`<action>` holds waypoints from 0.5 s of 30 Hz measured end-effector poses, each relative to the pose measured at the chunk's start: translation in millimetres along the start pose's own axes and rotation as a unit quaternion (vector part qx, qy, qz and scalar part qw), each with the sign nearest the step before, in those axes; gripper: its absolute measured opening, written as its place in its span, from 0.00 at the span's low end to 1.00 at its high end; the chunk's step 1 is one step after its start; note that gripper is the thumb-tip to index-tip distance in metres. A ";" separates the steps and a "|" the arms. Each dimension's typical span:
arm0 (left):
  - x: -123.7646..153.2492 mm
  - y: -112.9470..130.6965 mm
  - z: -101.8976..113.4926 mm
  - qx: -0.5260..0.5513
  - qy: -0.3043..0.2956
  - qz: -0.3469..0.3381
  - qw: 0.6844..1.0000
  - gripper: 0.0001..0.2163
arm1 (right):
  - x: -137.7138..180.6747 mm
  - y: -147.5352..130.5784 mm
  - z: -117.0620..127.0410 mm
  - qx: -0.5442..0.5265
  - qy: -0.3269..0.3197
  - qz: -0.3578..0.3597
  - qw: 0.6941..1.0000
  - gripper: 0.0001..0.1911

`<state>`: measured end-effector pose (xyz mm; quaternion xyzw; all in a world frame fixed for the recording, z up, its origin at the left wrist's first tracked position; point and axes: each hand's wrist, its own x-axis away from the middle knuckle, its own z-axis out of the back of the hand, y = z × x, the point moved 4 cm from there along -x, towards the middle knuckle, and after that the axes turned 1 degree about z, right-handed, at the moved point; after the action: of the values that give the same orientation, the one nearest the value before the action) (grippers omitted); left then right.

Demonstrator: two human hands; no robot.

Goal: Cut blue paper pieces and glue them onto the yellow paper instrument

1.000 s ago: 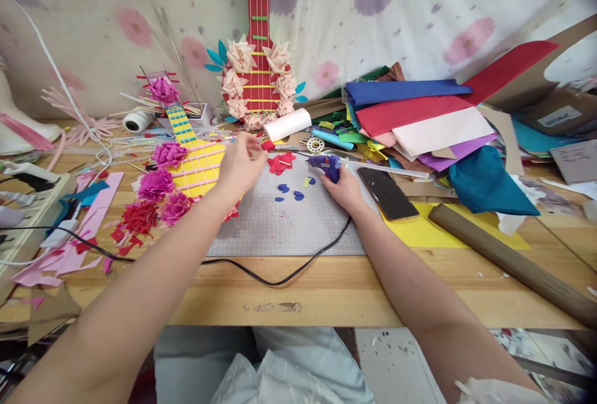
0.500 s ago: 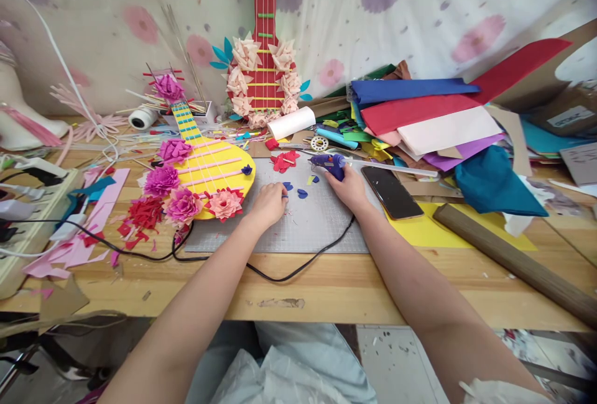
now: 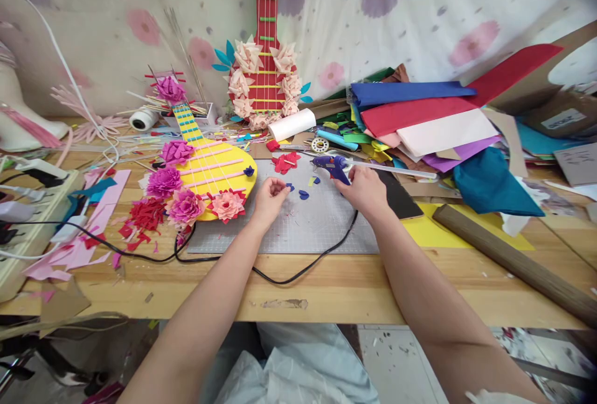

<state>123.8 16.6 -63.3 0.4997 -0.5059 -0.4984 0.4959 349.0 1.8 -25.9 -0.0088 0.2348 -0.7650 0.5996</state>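
My right hand (image 3: 364, 188) is wrapped round the handle of a blue glue gun (image 3: 332, 165) on the grey cutting mat (image 3: 298, 230); its black cord (image 3: 280, 273) trails over the table edge. My left hand (image 3: 269, 196) hovers over the mat with fingers pinched on a small blue paper heart. Two more blue hearts (image 3: 303, 194) lie on the mat between my hands. Left of my left hand lies a yellow paper guitar (image 3: 212, 168) trimmed with pink and magenta paper flowers (image 3: 184, 205). Red paper hearts (image 3: 285, 161) sit at the mat's far edge.
A red paper guitar (image 3: 265, 74) with cream flowers leans on the wall. Coloured paper sheets (image 3: 420, 118) pile at the right, a dark phone (image 3: 401, 202) beside my right hand, a wooden stick (image 3: 513, 261) further right. Paper scraps (image 3: 140, 217) and a power strip (image 3: 28, 217) lie left.
My left hand came off the yellow guitar, dropped to the mat at the blue hearts and lifted slightly with one pinched. My right hand shifted a little on the glue gun.
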 end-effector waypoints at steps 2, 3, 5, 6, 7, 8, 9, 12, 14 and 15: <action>4.2 0.2 -0.9 0.103 0.008 0.059 0.993 0.10 | 3.1 -6.0 1.5 -0.017 -0.086 0.006 0.996 0.15; 6.6 1.0 -1.7 0.138 0.005 0.086 0.987 0.12 | 5.0 -11.5 0.1 -0.047 -0.115 0.017 0.992 0.15; 10.4 3.4 -3.2 0.192 -0.006 0.126 0.973 0.14 | 9.1 -26.2 -6.9 -0.145 -0.132 0.055 0.979 0.13; 11.1 4.4 -3.7 0.214 -0.010 0.139 0.967 0.14 | 11.1 -33.8 -12.7 -0.203 -0.128 0.073 0.968 0.12; 11.1 4.8 -4.1 0.236 -0.014 0.150 0.960 0.13 | 13.3 -41.1 -20.2 -0.257 -0.127 0.095 0.953 0.11; 10.2 4.5 -4.4 0.257 -0.018 0.161 0.953 0.12 | 15.3 -47.1 -29.2 -0.295 -0.131 0.109 0.940 0.10; 8.7 3.8 -4.5 0.279 -0.019 0.173 0.944 0.11 | 17.1 -51.8 -39.2 -0.317 -0.144 0.116 0.930 0.09; 3.1 0.3 -3.1 0.345 -0.011 0.212 0.914 0.08 | 19.5 -57.6 -61.2 -0.339 -0.154 0.104 0.922 0.07; 1.2 -1.3 -1.9 0.384 0.007 0.243 0.891 0.07 | 19.6 -58.9 -66.0 -0.355 -0.145 0.092 0.919 0.07; 1.1 -1.5 -1.7 0.400 0.015 0.257 0.879 0.06 | 19.8 -60.0 -65.7 -0.367 -0.140 0.089 0.915 0.08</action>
<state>125.5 15.4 -64.8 0.5156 -0.7652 -0.1006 0.3721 269.2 16.7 -67.4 -0.3139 0.4124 -0.5596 0.6467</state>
